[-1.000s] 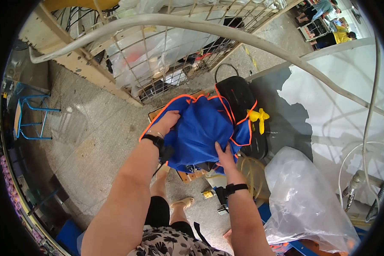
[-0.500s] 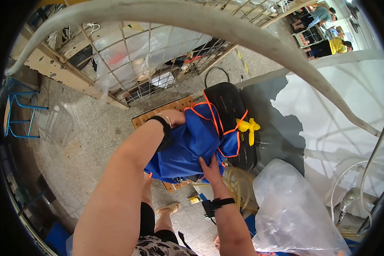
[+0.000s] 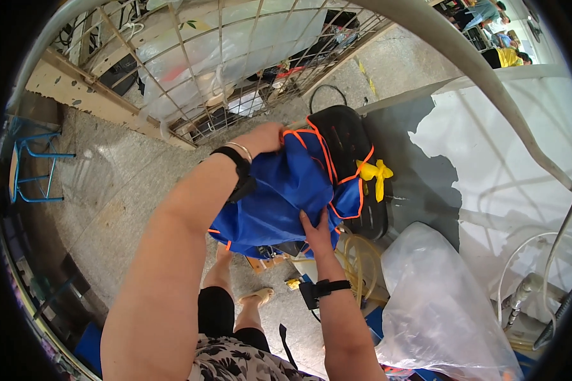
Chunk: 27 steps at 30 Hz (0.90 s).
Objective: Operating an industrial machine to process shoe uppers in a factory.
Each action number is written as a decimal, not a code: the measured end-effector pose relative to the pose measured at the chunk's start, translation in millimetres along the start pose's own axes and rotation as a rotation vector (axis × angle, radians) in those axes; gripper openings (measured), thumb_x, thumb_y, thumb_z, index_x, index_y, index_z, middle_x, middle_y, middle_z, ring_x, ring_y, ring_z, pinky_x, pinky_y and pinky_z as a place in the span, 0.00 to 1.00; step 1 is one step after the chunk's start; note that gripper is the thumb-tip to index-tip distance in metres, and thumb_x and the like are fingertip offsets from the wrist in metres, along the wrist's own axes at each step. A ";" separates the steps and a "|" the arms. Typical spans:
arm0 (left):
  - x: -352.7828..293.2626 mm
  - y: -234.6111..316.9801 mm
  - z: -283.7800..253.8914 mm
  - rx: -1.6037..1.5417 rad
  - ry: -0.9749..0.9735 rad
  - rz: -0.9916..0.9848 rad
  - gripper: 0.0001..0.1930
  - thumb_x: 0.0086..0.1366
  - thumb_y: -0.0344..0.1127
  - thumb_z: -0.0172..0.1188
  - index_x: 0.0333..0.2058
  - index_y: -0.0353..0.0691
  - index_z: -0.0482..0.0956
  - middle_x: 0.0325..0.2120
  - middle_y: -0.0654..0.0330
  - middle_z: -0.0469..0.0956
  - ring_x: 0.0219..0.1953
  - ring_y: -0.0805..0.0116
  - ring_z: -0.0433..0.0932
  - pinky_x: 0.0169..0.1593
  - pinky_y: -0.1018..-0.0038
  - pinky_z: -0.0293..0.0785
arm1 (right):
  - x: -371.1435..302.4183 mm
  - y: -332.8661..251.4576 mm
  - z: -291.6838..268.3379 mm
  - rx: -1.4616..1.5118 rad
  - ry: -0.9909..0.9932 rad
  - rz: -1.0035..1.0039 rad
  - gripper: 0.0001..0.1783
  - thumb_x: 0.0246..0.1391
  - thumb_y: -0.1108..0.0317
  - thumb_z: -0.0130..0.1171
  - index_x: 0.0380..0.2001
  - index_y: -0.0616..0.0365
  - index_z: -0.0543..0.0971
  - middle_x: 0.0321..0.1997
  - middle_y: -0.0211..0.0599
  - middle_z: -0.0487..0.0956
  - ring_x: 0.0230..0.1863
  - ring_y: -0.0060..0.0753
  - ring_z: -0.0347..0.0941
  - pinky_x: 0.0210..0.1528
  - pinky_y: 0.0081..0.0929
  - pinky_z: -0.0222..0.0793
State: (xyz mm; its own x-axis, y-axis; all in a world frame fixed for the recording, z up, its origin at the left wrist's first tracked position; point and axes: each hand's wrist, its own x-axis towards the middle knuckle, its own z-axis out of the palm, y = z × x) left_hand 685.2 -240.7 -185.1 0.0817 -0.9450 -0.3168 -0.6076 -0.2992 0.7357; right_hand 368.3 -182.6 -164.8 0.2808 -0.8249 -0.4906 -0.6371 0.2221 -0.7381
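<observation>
Hands (image 3: 320, 236) on orange-edged blue fabric (image 3: 279, 200), yellow knotted strip (image 3: 379, 173) beside it, clear plastic bag (image 3: 435, 298)

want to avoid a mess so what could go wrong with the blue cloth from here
Its orange trim might snag on the black object it overlaps. The black strap near the left hand could also catch on the cloth beside it.

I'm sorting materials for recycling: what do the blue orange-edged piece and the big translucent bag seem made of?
Blue piece: probably synthetic cloth, slightly sheeny, judging by its soft folds.
Translucent bag: likely thin plastic film, glossy, given its crinkles and bright highlights.
</observation>
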 end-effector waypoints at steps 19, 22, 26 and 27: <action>-9.3 43.8 40.6 -0.284 -0.387 -0.311 0.20 0.63 0.43 0.55 0.46 0.34 0.79 0.45 0.44 0.79 0.48 0.51 0.78 0.53 0.63 0.73 | -5.7 22.0 -13.5 -0.060 -0.049 0.019 0.56 0.52 0.44 0.64 0.70 0.65 0.47 0.67 0.67 0.55 0.68 0.60 0.54 0.69 0.40 0.51; -10.2 47.5 36.1 -0.698 -0.428 -0.399 0.21 0.63 0.44 0.55 0.48 0.33 0.78 0.47 0.44 0.78 0.50 0.52 0.77 0.54 0.64 0.72 | -12.4 26.5 -13.2 -0.123 -0.029 -0.071 0.55 0.52 0.45 0.64 0.70 0.63 0.46 0.67 0.67 0.54 0.68 0.59 0.53 0.68 0.41 0.50; 7.4 47.5 37.1 -0.581 -0.381 -0.269 0.22 0.64 0.45 0.55 0.48 0.33 0.77 0.48 0.44 0.78 0.50 0.52 0.77 0.54 0.64 0.72 | -15.5 21.3 -6.7 -0.034 -0.021 -0.028 0.55 0.52 0.48 0.66 0.70 0.63 0.47 0.64 0.64 0.57 0.67 0.56 0.54 0.68 0.39 0.51; 14.7 51.0 36.9 -0.553 -0.370 -0.235 0.22 0.64 0.45 0.55 0.48 0.33 0.77 0.48 0.44 0.78 0.50 0.52 0.77 0.54 0.64 0.72 | -13.8 23.0 -5.7 -0.036 -0.016 -0.031 0.55 0.52 0.48 0.66 0.70 0.63 0.47 0.64 0.64 0.57 0.67 0.56 0.54 0.68 0.39 0.51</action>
State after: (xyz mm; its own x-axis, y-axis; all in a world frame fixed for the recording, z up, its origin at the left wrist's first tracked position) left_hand 626.3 -264.9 -174.3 -0.1725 -0.7691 -0.6154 -0.1078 -0.6062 0.7879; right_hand 345.7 -169.1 -172.4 0.3123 -0.8225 -0.4753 -0.6531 0.1774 -0.7362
